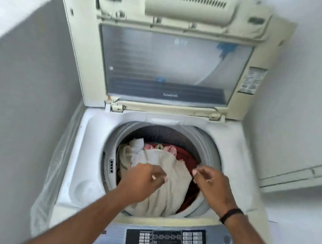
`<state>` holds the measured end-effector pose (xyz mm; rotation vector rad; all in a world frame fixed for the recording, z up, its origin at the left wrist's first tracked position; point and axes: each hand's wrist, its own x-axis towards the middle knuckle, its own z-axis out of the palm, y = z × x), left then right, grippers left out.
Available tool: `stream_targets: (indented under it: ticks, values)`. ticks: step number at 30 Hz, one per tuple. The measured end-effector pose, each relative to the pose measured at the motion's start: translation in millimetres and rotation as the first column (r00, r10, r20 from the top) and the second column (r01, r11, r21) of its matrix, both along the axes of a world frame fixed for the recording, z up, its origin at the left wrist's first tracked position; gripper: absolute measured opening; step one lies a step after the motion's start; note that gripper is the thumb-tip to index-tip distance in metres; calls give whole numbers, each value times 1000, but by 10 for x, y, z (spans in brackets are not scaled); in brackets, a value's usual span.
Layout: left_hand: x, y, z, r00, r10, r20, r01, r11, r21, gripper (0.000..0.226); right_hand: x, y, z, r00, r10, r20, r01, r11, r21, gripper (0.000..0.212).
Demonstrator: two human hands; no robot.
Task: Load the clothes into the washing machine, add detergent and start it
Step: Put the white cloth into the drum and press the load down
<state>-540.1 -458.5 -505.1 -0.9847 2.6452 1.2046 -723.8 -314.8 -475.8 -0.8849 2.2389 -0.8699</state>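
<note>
A white top-loading washing machine [91, 132] stands with its lid [170, 64] raised upright at the back. Its drum holds a pile of clothes: a cream cloth [169, 185] on top, a red cloth [186, 157] beneath it towards the back right, and a white piece [137, 145] at the back left. My left hand [143, 178] hovers over the cream cloth with loosely curled fingers and holds nothing. Just above the drum's right side, my right hand [211, 183] has relaxed, empty fingers and a dark band on its wrist.
The control panel [167, 240] with several buttons lies along the machine's near edge, partly under clear plastic. A round recess [88, 189] sits in the top deck at the front left. A grey wall [19, 100] stands close on the left, a white wall [305, 101] on the right.
</note>
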Motion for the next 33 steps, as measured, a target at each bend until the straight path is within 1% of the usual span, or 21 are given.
stream_targets:
  ticks: [2, 4, 6, 9, 11, 13, 16, 18, 20, 21, 24, 26, 27, 28, 30, 31, 33]
  values:
    - [199, 297, 185, 995, 43, -87, -40, 999, 38, 29, 176, 301, 146, 966, -19, -259, 20, 1000, -1, 18]
    - [390, 552, 242, 986, 109, -126, -105, 994, 36, 28, 347, 598, 138, 884, -27, -468, 74, 994, 83, 16]
    - [521, 719, 195, 986, 117, -117, -124, 991, -55, 37, 519, 825, 10, 826, 7, -564, 104, 981, 164, 23]
    - [546, 823, 129, 1000, -18, -21, 10, 951, -308, 47, 738, 971, -210, 755, 107, -647, 36, 978, 203, 34]
    - [502, 839, 134, 999, -47, 22, 52, 930, -364, 53, 755, 975, -241, 733, 113, -671, 44, 976, 212, 36]
    - [485, 846, 115, 996, -69, 48, 82, 923, -376, 59, 736, 968, -223, 739, 121, -662, 53, 970, 236, 37]
    - [508, 837, 131, 996, -73, 45, 85, 921, -381, 69, 735, 957, -192, 770, 155, -618, 35, 958, 284, 42]
    - [515, 843, 161, 993, -98, 57, 113, 907, -406, 73, 711, 964, -141, 815, 178, -551, -3, 953, 302, 45]
    - [512, 832, 178, 992, -107, 61, 123, 902, -413, 74, 687, 951, -33, 872, 195, -449, -52, 949, 310, 40]
    - [521, 838, 207, 992, -106, 66, 124, 903, -411, 75, 707, 970, 24, 898, 175, -404, -57, 956, 287, 35]
    - [540, 873, 274, 993, -95, 66, 113, 914, -389, 76, 898, 1173, 167, 960, 20, -279, 8, 995, 98, 35]
    - [536, 898, 289, 996, -80, 35, 88, 933, -349, 74, 1114, 1458, 218, 979, -71, -193, 71, 997, -7, 34]
    - [536, 917, 273, 997, -72, 18, 74, 939, -335, 70, 1229, 1653, 220, 979, -100, -176, 95, 995, -39, 33]
    - [532, 967, 247, 997, -73, -17, 62, 936, -346, 60, 1356, 1902, 209, 977, -135, -164, 127, 990, -62, 32]
    - [528, 1136, 214, 986, -76, -148, -2, 884, -468, 31, 1591, 2412, 160, 966, -219, -140, 210, 975, -77, 27]
    - [542, 1350, 218, 976, -80, -201, -36, 856, -516, 33, 1737, 2727, 121, 956, -270, -116, 263, 962, -70, 25]
    - [646, 1942, 258, 945, -114, -306, -61, 859, -508, 54, 2037, 3339, 52, 924, -379, -46, 377, 925, -36, 16]
